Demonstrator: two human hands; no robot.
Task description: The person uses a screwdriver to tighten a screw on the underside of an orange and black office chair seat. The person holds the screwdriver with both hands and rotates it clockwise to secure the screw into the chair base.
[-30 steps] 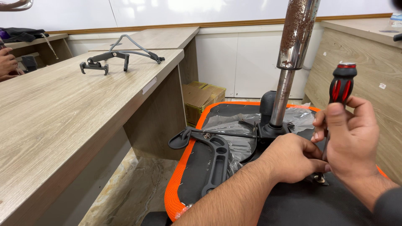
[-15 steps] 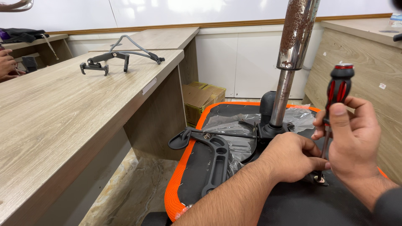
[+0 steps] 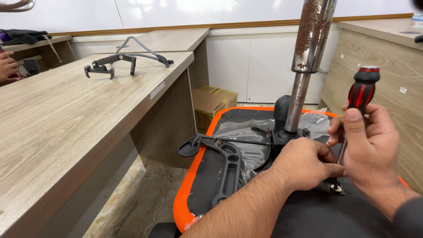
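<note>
Head view, only one cam. An upturned office chair seat (image 3: 200, 194) w/ orange mesh edge is lying underside-up at approx 6 o'clock, black base panel facing the camera. The gas-lift post (image 3: 308, 57), chrome and rust-speckled, is sticking straight up at 12 o'clock from the mechanism at the seat's middle; clear plastic wrap is bunching round its foot.

The right hand (image 3: 372, 152) is sitting at 3 o'clock, fingers closed round the screwdriver (image 3: 362, 94), red-and-black handle poking up above the fist, shaft running down. The tip is meeting a screw w/ washer (image 3: 336, 188) on the black panel at approx 5 o'clock. Tool is standing near upright, prob. so the tip is seating square in the screw head.

The left hand (image 3: 304, 165) is lying just beside the right, at 4 o'clock, curled and closed, fingertips pinching low by the shaft, seemingly steadying it near the screw. Can't tell exactly what the fingertips are touching; right hand is hiding that bit.

A black armrest bracket (image 3: 224, 169) is lying on the seat underside at 7 o'clock, one end bolted near a paddle lever (image 3: 190, 147).

The long wooden tabletop (image 3: 66, 119) is running along 9 to 11 o'clock, well apart from the hands. Another black chair part (image 3: 112, 64) w/ a grey curved piece is resting on it at 11 o'clock. Cardboard boxes (image 3: 211, 103) are sitting on the floor under it. Someone else's hand (image 3: 6, 66) is showing at the far 10 o'clock edge.
</note>
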